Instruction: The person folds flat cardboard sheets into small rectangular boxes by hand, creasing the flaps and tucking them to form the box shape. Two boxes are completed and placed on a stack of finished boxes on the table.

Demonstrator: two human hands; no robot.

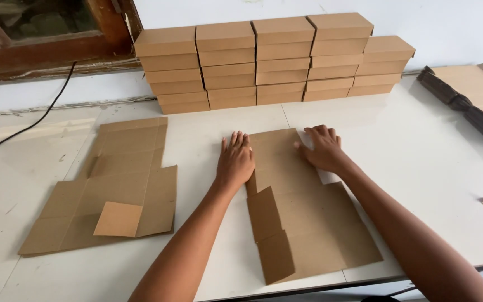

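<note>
A flat brown cardboard box blank (303, 218) lies on the white table (420, 168) in front of me. My left hand (235, 159) presses flat on its left edge near the far end, fingers together. My right hand (321, 147) rests on the blank's far right side, fingers spread and bent over the edge. Neither hand grips anything. The blank's left flaps near the table's front edge are slightly raised.
Another flat box blank (113, 184) lies to the left. Several stacks of folded brown boxes (264, 61) stand against the back wall. A bundle of flat cardboard (476, 95) sits at the far right. A black cable (40, 117) crosses the far left.
</note>
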